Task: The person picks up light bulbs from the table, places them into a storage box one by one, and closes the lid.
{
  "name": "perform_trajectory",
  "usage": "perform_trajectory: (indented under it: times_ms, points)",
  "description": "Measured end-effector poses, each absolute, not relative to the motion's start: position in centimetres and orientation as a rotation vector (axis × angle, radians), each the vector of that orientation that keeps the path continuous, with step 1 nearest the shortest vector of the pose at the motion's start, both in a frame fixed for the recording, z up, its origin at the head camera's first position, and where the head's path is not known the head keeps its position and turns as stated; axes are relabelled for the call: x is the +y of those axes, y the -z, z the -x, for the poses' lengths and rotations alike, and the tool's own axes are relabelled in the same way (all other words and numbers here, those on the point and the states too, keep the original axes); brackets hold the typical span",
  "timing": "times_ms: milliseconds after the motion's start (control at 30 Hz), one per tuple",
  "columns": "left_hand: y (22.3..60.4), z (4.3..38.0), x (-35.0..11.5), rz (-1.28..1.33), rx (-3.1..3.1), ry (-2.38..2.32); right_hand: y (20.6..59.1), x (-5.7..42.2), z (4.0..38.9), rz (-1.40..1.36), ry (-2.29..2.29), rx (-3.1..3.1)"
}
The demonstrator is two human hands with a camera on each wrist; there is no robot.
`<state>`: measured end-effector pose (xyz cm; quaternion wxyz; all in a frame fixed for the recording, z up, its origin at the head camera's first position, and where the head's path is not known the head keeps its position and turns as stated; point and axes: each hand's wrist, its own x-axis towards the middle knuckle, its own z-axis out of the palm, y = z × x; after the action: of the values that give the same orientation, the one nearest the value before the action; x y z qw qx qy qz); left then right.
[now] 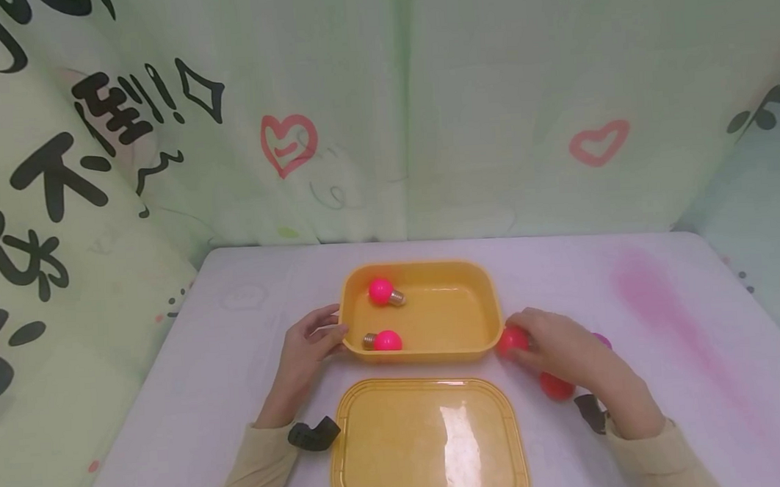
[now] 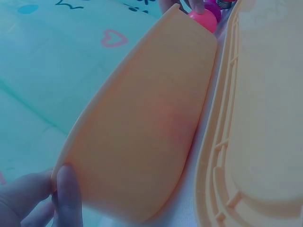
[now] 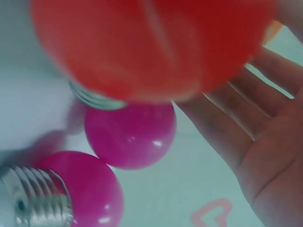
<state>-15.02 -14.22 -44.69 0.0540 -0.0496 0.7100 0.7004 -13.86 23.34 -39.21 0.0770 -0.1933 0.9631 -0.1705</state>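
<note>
Near the box's right front corner, my right hand (image 1: 554, 341) holds a red light bulb (image 1: 513, 341) between thumb and fingers. That bulb also shows at the top of the left wrist view, under fingertips (image 2: 173, 4). My left hand (image 1: 308, 351) pinches the left rim of the yellow plastic box (image 1: 436, 357), thumb outside. Inside the box lie two pink bulbs, one pink bulb (image 1: 381, 291) at the back and another pink bulb (image 1: 388, 341) at the front. A second red bulb (image 1: 556, 387) sits below my right hand, large in the right wrist view.
A yellow lid (image 1: 401, 449) lies flat in front of the box. Two purple bulbs, a nearer purple bulb (image 3: 87, 189) and a farther purple bulb (image 3: 130, 135), lie beside my right hand. Printed cloth (image 1: 489, 120) hangs behind the white table (image 1: 266, 279).
</note>
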Motion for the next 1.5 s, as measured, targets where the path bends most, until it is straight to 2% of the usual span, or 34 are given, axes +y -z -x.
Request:
perform_trajectory:
  times_ms: [400, 1200, 1500]
  points:
    - [44.5, 14.9, -14.3, 0.117, 2.131, -2.149, 36.7, 23.7, 13.7, 0.406, 0.525, 2.949]
    - [44.7, 15.0, -14.4, 0.140, 2.139, -2.128, 33.7, 21.6, 14.3, 0.573, 0.604, 3.019]
    - [44.5, 14.9, -14.3, 0.124, 2.149, -2.118, 34.2, 19.7, 15.0, 0.720, 0.691, 3.042]
